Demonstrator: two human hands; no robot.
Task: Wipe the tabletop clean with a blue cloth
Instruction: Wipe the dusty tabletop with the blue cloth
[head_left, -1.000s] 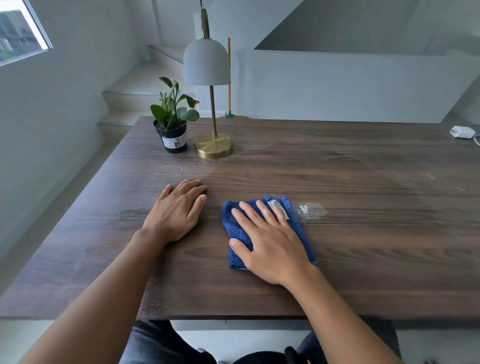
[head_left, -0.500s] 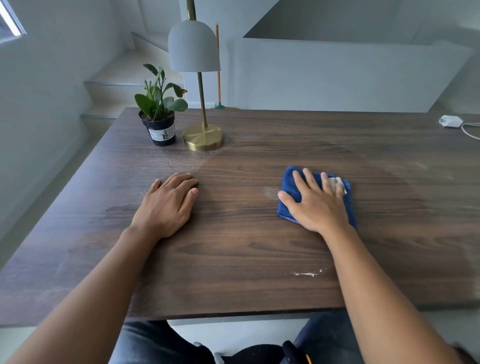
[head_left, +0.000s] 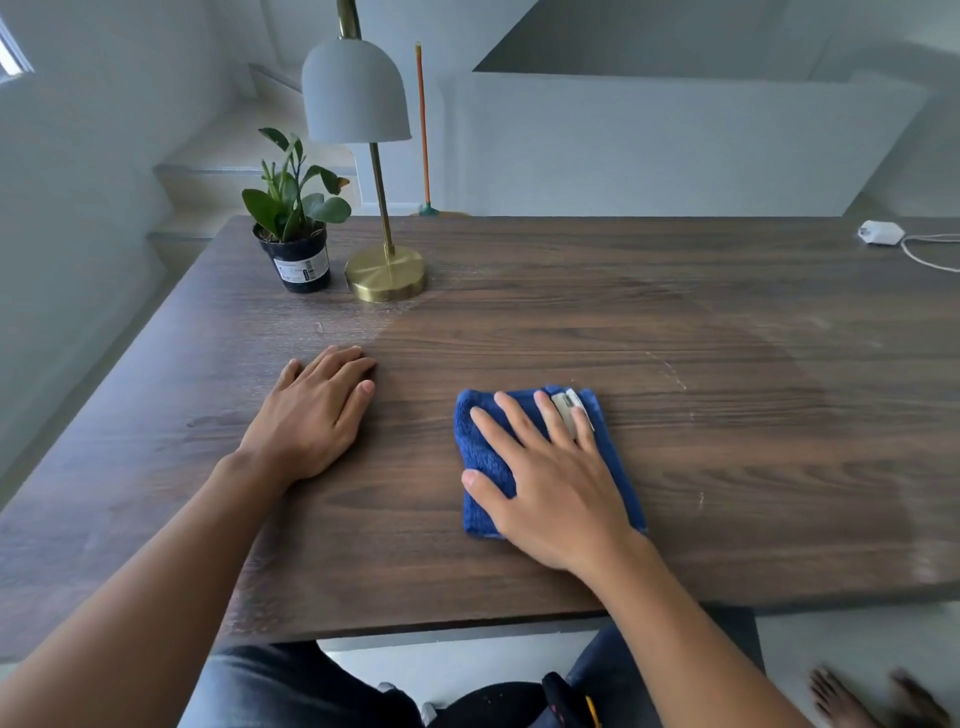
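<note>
**Wiping Progress: Centre Cleared, Margins Outstanding**

While the right hand (head_left: 558, 488) presses flat on the folded blue cloth (head_left: 480, 457), fingers spread and not closed around it, the cloth lies on the tabletop (head_left: 727, 467) near its front edge, centre-right. The left hand (head_left: 311, 421) rests palm-down and empty on the wood, well apart from the cloth. A darker, clean-looking patch covers the central zone. A pale film shows around the lamp base (head_left: 387, 273) and plant pot (head_left: 301, 260), along the far edge and at the right side; faint white specks lie right of the cloth. Judged status: roughly half done; the margins and specks are left.
</note>
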